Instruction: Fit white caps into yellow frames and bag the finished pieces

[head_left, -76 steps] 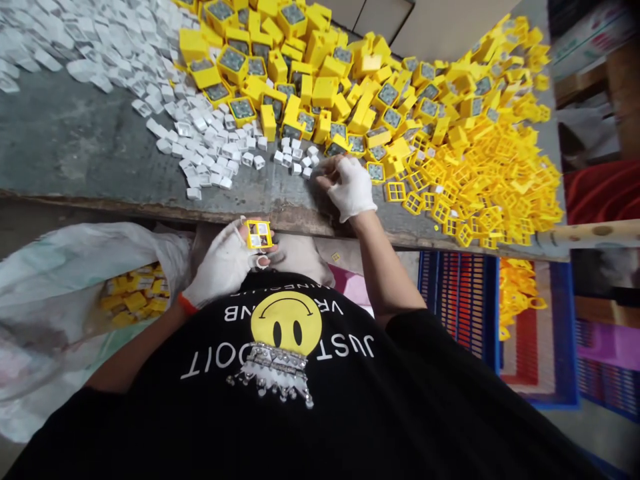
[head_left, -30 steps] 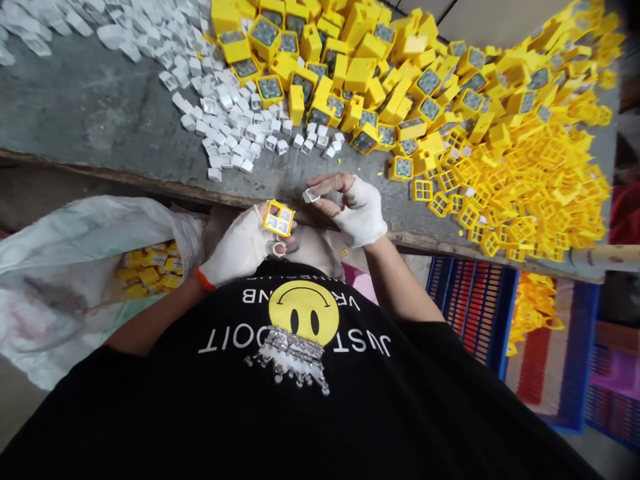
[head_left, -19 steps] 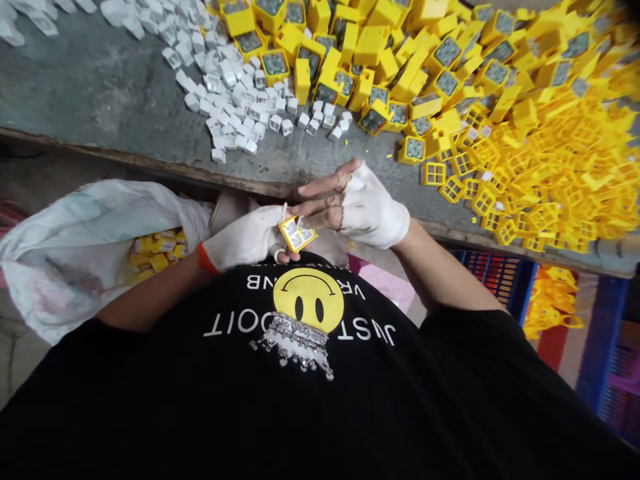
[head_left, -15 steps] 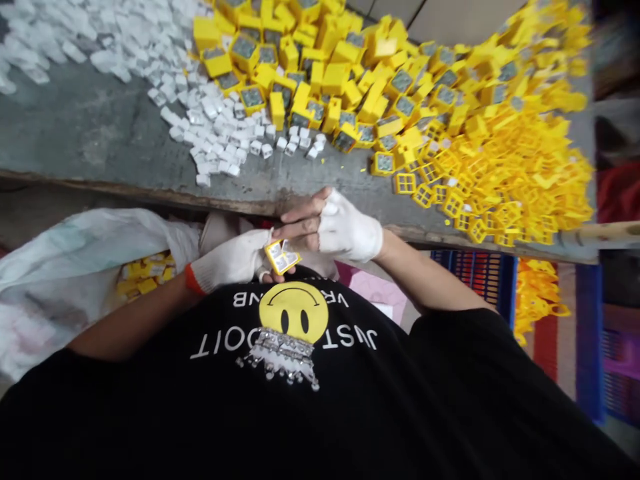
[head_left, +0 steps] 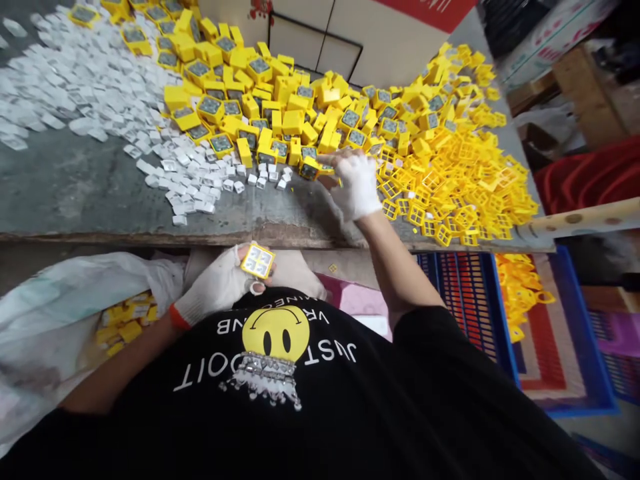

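At lower centre, the left hand (head_left: 220, 281) clamps a yellow block (head_left: 258, 261), all four openings now filled white. The right hand (head_left: 356, 185) has moved to yellow pieces (head_left: 293, 123) on the bench (head_left: 90, 193), upper centre; whether its grip holds one is unclear.

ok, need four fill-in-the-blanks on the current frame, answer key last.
1. The left hand holds a block that shows ____ (number) white squares.
2. The glove on the right hand is coloured ____.
3. The bag lies on the person's ____ side.
4. The round smiley is printed on the person's black ____.

Missing words: four; white; left; shirt.
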The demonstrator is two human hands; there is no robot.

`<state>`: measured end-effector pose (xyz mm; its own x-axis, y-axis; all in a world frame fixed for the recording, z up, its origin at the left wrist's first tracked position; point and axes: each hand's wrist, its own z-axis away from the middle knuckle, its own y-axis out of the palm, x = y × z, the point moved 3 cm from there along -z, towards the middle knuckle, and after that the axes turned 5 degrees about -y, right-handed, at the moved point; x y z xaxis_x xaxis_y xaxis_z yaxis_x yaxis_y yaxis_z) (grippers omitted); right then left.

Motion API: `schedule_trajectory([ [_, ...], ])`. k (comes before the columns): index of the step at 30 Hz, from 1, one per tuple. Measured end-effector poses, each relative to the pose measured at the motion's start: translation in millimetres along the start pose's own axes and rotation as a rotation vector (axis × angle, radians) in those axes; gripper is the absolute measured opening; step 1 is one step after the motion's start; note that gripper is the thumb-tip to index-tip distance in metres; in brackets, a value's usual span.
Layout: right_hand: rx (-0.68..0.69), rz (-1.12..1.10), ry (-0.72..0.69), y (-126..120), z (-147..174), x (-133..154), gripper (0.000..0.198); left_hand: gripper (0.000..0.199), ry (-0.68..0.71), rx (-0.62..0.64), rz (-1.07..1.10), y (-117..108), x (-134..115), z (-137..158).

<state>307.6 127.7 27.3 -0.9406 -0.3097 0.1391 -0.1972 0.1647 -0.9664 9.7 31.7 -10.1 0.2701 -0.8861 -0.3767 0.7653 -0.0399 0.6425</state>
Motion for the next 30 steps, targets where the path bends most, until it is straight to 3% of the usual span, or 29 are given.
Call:
schedule_trajectory([
  [2,-0.014,0.052,0.156,17,-24,-32,0.046,0.028,0.053,-0.054,0.059,2,0,0],
  [4,0.018,0.058,0.162,32,-36,-46,0.046,0.025,0.093,-0.074,0.083,1,1,0],
  [7,0.018,0.052,0.119,39,-25,-39,0.042,0.02,0.155,-0.135,0.089,-9,2,3],
  [10,0.008,0.078,0.059,27,10,-16,0.041,0.02,0.206,-0.211,0.101,-21,0,4],
  [13,0.141,0.104,-0.002,18,39,7,0.039,0.018,0.231,-0.211,0.102,-20,-1,1],
  [15,0.25,0.076,-0.019,16,46,13,0.049,0.016,0.254,-0.172,0.094,-14,0,-3],
  [19,0.347,0.0,0.005,16,37,-8,0.087,0.015,0.283,-0.114,0.078,-3,2,-7],
  [23,0.366,-0.072,-0.002,20,34,-22,0.063,0.018,0.286,-0.132,0.08,-3,4,-4],
  [25,0.239,-0.156,-0.046,17,40,-9,0.063,0.023,0.276,-0.142,0.089,-3,4,-1],
  [27,0.115,-0.278,-0.146,9,49,18,0.077,0.033,0.25,-0.144,0.097,-1,4,0],
  [30,0.093,-0.416,-0.281,-6,59,66,0.082,0.034,0.237,-0.149,0.106,2,4,2],
])
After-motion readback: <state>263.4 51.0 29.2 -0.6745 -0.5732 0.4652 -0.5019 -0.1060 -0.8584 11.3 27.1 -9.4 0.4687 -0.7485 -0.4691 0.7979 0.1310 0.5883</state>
